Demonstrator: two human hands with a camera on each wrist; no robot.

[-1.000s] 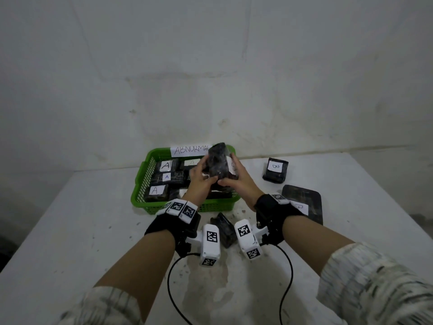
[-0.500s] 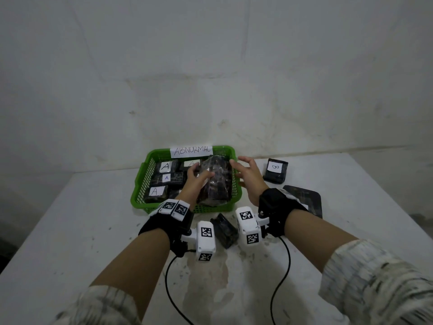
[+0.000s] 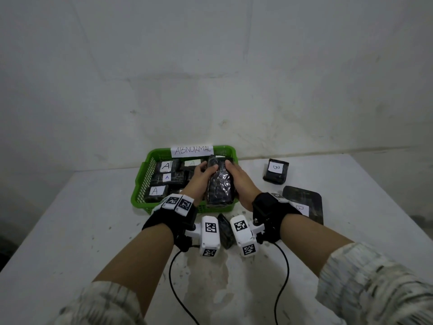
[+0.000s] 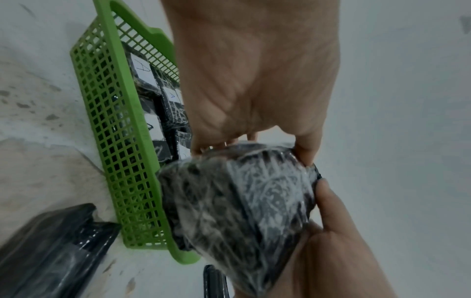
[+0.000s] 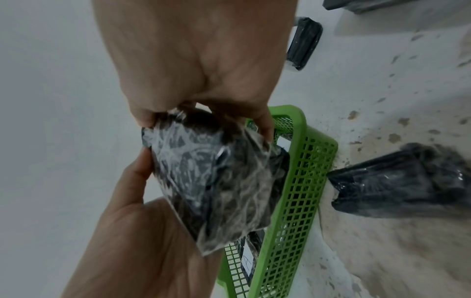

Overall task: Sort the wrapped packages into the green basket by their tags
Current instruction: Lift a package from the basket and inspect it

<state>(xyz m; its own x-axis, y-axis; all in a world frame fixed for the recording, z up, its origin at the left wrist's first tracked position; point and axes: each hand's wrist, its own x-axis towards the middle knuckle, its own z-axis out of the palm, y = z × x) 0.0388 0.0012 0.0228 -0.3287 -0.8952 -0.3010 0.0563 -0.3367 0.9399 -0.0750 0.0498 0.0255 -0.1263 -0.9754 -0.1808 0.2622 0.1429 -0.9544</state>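
Observation:
A green basket (image 3: 140,184) labelled "ABNORMAL" (image 3: 192,150) stands at the back of the white table and holds several black wrapped packages tagged A (image 3: 166,166). Both hands grip one long black wrapped package (image 3: 220,186) by its sides over the basket's right end. My left hand (image 3: 203,171) holds its left side and my right hand (image 3: 234,174) its right side. No tag shows on it. The wrist views show the package (image 4: 242,201) (image 5: 216,177) crossing the basket's rim (image 4: 119,161) (image 5: 300,181). Whether it rests on the basket I cannot tell.
A small package tagged B (image 3: 275,171) lies right of the basket. A flat dark package with a B tag (image 3: 304,202) lies nearer, at the right. Another small black package (image 3: 225,233) sits on the table between my wrists. Two cables trail toward me.
The package came down from an upright hold above the basket. Half a second ago the right hand was off it with fingers spread. Now both hands grip its sides again.

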